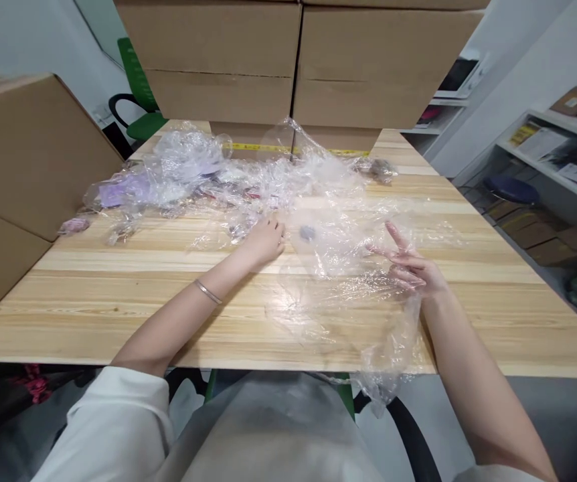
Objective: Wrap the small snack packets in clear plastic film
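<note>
A large sheet of clear plastic film (328, 248) lies crinkled across the middle of the wooden table (132, 288), and part of it hangs over the front edge. My left hand (267, 239) is closed at the film's left side, its fingers curled on the plastic. My right hand (411, 266) has its fingers spread, with the film against them; whether they are under or inside it I cannot tell. Between the hands, a small grey round spot (307, 232) shows at the film. Beyond my left hand is a heap of crumpled clear plastic (183, 161).
Purple pieces (125, 190) show within the heap. A yellow measuring tape (258, 147) runs along the far side. Large cardboard boxes (223, 60) stand at the back, and another box (32, 154) is on the left. Shelves (544, 150) are off to the right.
</note>
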### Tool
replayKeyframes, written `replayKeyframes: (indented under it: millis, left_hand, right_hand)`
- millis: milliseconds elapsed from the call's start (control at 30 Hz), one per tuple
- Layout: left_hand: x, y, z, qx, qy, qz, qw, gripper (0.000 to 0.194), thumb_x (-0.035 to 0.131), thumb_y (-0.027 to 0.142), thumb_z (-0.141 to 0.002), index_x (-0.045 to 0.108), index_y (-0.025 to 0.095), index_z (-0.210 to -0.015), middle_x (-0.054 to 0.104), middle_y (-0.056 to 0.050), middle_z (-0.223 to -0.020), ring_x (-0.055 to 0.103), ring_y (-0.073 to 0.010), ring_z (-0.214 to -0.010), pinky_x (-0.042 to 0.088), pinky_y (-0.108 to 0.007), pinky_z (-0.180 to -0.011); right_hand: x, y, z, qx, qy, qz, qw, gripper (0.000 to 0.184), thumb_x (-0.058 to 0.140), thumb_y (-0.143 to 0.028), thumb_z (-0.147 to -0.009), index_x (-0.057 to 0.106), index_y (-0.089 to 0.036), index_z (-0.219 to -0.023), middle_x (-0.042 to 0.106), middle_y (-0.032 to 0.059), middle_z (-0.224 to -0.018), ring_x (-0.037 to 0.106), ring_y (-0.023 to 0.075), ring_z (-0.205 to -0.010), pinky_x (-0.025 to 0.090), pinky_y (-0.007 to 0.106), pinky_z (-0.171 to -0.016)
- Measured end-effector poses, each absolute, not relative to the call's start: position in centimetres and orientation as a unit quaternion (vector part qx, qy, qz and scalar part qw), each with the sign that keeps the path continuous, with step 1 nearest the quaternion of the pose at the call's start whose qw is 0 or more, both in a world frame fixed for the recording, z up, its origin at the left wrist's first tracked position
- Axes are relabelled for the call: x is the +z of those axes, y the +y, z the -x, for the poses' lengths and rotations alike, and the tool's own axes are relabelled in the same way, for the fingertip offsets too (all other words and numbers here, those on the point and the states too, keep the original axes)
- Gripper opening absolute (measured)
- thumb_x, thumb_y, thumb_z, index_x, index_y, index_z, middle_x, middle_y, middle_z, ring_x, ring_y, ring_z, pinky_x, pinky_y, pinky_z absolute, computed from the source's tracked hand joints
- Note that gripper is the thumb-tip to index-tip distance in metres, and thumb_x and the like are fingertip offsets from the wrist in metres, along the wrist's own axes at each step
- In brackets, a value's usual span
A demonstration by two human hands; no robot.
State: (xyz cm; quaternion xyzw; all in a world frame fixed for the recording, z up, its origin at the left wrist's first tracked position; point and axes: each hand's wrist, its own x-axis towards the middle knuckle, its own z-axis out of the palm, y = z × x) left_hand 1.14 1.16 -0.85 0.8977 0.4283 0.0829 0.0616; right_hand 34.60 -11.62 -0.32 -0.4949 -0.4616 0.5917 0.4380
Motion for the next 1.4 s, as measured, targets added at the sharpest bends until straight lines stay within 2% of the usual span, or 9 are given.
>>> replayKeyframes:
  millis: [167, 367, 567, 700, 867, 967, 1067, 1233, 1400]
  left_hand:
    - [-1.0, 1.9, -3.0, 0.109, 0.496, -0.86, 0.046, 0.039, 0.041, 0.018, -0.095, 0.058, 0.001, -0.124, 0.052, -0.027, -0.13, 0.044, -0.0399, -0.127, 0.034, -0.053, -0.106]
    - [-1.0, 2.3, -4.5, 0.092, 0.411, -0.901, 0.102, 0.042, 0.037, 0.03, -0.1, 0.057, 0.03, -0.137, 0.063, -0.009, -0.114, 0.048, -0.0312, -0.122, 0.038, -0.046, -0.103]
    - [-0.8, 3.9, -7.3, 0.037, 0.353, -0.927, 0.119, 0.06, 0.059, 0.059, -0.085, 0.06, 0.017, -0.128, 0.065, -0.013, -0.119, 0.054, -0.0322, -0.116, 0.037, -0.044, -0.105]
    - [-0.1, 3.9, -8.4, 0.032, 0.382, -0.919, 0.098, 0.043, 0.062, 0.043, -0.084, 0.066, 0.014, -0.116, 0.065, -0.015, -0.117, 0.056, -0.0322, -0.114, 0.041, -0.042, -0.1]
    - [1.8, 0.6, -5.8, 0.039, 0.437, -0.896, 0.068, 0.033, 0.051, 0.028, -0.091, 0.064, 0.011, -0.116, 0.056, -0.019, -0.124, 0.06, -0.0317, -0.108, 0.045, -0.043, -0.094]
    - [3.2, -1.6, -2.2, 0.004, 0.485, -0.868, 0.103, 0.033, 0.048, 0.036, -0.094, 0.067, 0.014, -0.108, 0.053, -0.017, -0.124, 0.065, -0.0228, -0.08, 0.05, -0.039, -0.082]
    - [4.8, -3.1, 1.8, -0.014, 0.515, -0.849, 0.117, 0.035, 0.047, 0.042, -0.094, 0.067, 0.016, -0.104, 0.054, -0.016, -0.119, 0.063, -0.0207, -0.071, 0.051, -0.039, -0.078]
    - [8.1, -6.5, 5.7, 0.09, 0.578, -0.805, 0.099, 0.024, 0.049, 0.037, -0.09, 0.063, 0.017, -0.091, 0.06, -0.009, -0.09, 0.062, -0.0244, -0.077, 0.048, -0.039, -0.074]
    - [8.2, -10.0, 3.3, 0.181, 0.423, -0.784, 0.417, 0.019, 0.048, 0.036, -0.092, 0.058, 0.019, -0.091, 0.063, -0.001, -0.081, 0.063, -0.0156, -0.069, 0.048, -0.031, -0.068]
  right_hand:
    - [-0.5, -11.1, -34.9, 0.582, -0.468, 0.503, 0.435, 0.075, 0.052, -0.026, -0.081, 0.029, -0.051, -0.148, 0.063, 0.0022, -0.136, 0.009, 0.0012, -0.034, 0.017, 0.018, -0.029]
    - [-0.5, -10.7, -34.7, 0.576, -0.48, 0.509, 0.423, 0.081, 0.05, -0.026, -0.076, 0.025, -0.051, -0.149, 0.06, 0.0026, -0.14, 0.008, 0.0011, -0.035, 0.015, 0.019, -0.031]
    - [-1.2, -10.7, -34.6, 0.588, -0.488, 0.501, 0.406, 0.095, 0.047, -0.02, -0.064, 0.022, -0.048, -0.151, 0.057, 0.0058, -0.143, 0.01, 0.0018, -0.035, 0.014, 0.02, -0.033]
    - [-1.6, -10.7, -34.1, 0.653, -0.46, 0.438, 0.412, 0.101, 0.047, -0.014, -0.06, 0.023, -0.043, -0.153, 0.059, 0.0075, -0.142, 0.019, 0.0012, -0.035, 0.015, 0.019, -0.036]
    - [-1.3, -10.9, -31.5, 0.67, -0.484, 0.43, 0.362, 0.079, 0.051, -0.021, -0.076, 0.036, -0.036, -0.152, 0.061, 0.0061, -0.14, 0.046, 0.0061, -0.043, 0.043, 0.025, -0.044]
    - [-0.6, -10.9, -28.7, 0.617, -0.565, 0.463, 0.292, 0.049, 0.048, -0.038, -0.093, 0.054, -0.034, -0.142, 0.053, 0.0021, -0.147, 0.069, 0.0198, -0.091, 0.058, 0.04, -0.081]
    - [-0.2, -10.1, -26.1, 0.53, -0.675, 0.465, 0.217, 0.04, 0.048, -0.049, -0.096, 0.068, -0.032, -0.127, 0.038, -0.0027, -0.157, 0.044, 0.0278, -0.139, 0.039, 0.047, -0.114]
    - [-2.2, -6.6, -23.2, 0.347, -0.762, 0.52, 0.171, 0.049, 0.036, -0.057, -0.099, 0.064, -0.034, -0.132, 0.025, -0.0058, -0.163, 0.01, 0.0308, -0.153, 0.012, 0.055, -0.123]
    - [-3.3, -2.6, -21.5, 0.244, -0.795, 0.532, 0.157, 0.05, 0.029, -0.051, -0.103, 0.06, -0.032, -0.137, 0.034, -0.0001, -0.16, 0.011, 0.031, -0.152, 0.01, 0.056, -0.121]
